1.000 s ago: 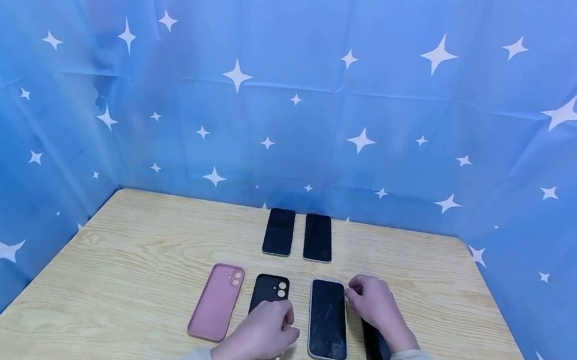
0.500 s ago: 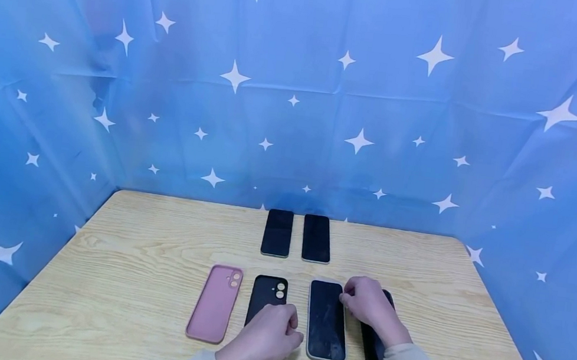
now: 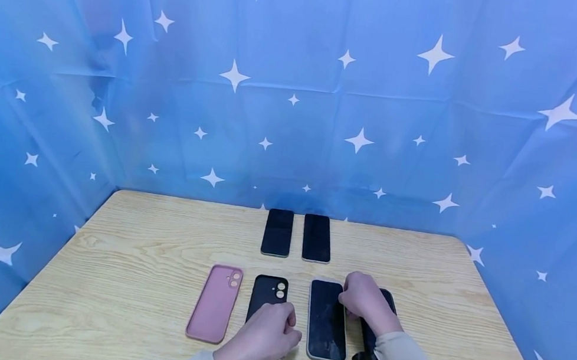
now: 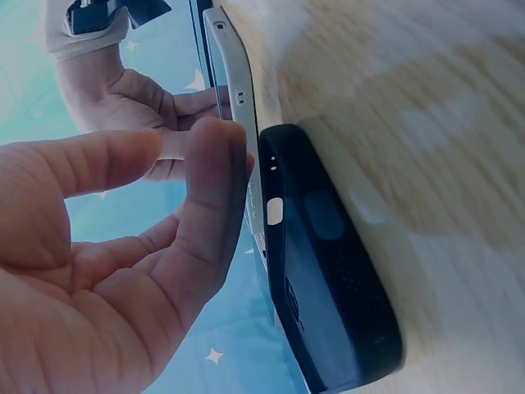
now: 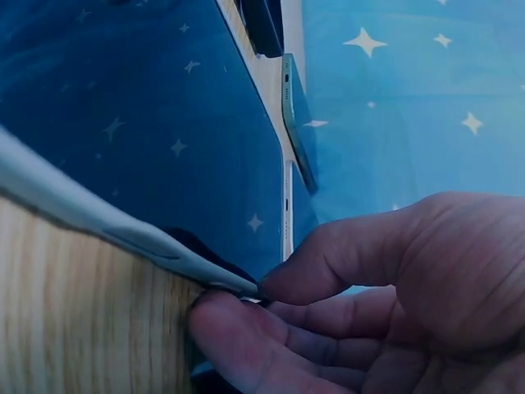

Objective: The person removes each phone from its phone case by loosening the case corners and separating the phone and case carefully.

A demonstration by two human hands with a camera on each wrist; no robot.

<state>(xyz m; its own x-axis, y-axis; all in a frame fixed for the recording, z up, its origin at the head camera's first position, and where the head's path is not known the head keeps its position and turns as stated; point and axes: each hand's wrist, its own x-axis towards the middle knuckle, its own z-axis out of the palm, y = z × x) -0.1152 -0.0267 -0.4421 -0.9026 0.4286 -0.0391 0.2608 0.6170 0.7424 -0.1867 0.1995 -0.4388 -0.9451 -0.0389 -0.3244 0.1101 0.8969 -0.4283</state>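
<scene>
At the left of the middle, the pink phone case lies on its back, and I see nothing inside it. My left hand holds nothing; its fingers are loosely bent above the lower part of the black phone case, and I cannot tell if they touch it. Right of the centre of the frame lies the pale-rimmed phone, screen up; my right hand pinches its upper right corner between thumb and finger. I judge the handling is only beginning: the corner is caught, the phone is not yet lifted, and neither case shows a phone in it. Higher up, two dark phones lie apart, untouched. Farther right, a dark flat thing is partly under my right arm. The table has light wood grain; behind it and along its sides hangs a blue curtain with white stars.
</scene>
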